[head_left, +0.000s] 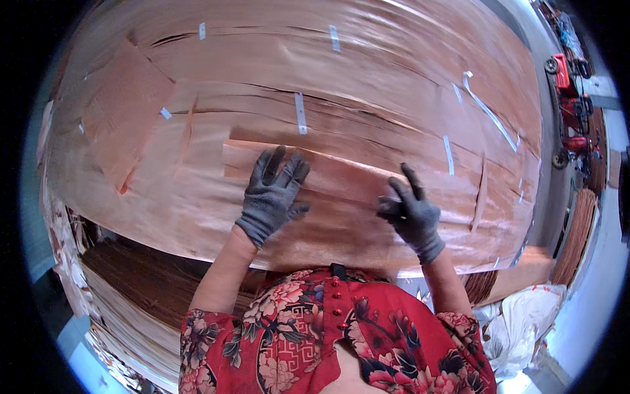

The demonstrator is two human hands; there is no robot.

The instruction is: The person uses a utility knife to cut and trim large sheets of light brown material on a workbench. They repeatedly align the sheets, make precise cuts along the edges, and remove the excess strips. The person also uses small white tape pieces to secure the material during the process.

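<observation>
A long, narrow veneer strip (341,174) lies on a broad, pinkish-brown veneer sheet (394,65) with cracks and short white tapes (300,113). My left hand (272,197), in a grey glove, rests on the strip's left part with fingers spread. My right hand (413,217), gloved alike, is at the strip's right part, fingers apart, index finger reaching to its far edge and thumb toward the middle. A separate diamond-shaped patch of veneer (131,111) lies at the left of the sheet.
Stacked veneers (125,282) are below the sheet's left edge, more (571,236) at the right. A red wheeled machine (567,105) stands beyond the right edge. White sacking (525,325) lies at lower right. The red floral garment on my body fills the bottom middle.
</observation>
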